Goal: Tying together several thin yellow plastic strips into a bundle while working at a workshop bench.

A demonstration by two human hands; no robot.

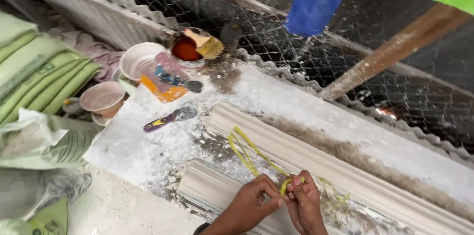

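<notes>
- At the bottom centre of the frame, our left hand [252, 204] and right hand [305, 204] meet over a bundle of yellow-green fibre strands [247, 153], fingertips of both pinched together on its near end.
- The strands trail up and to the left from the pinch, across a pale moulded cornice length [345, 170] that runs diagonally over the dusty white slab [143, 151]; a looser tangle lies just right of our right hand.
- We judge the fibre light, limp and thin: it will bend and fray rather than hold a shape, and single threads may slip free unless gripped close to the gathered end.
- The best hold, by our reckoning, is where the fingers already bunch it, several strands taken together.
- The cornice beneath looks stiff and brittle, likely to chip at its edges.
- At left of centre, a purple-handled scraper [169, 118] rests on the slab; above it sit a tin of red-brown liquid [186, 49] with a brush [205, 43] across it, and pale bowls [123, 79] beside green sacks [39, 74].
- Wire mesh [395, 91] fills the upper right.
</notes>
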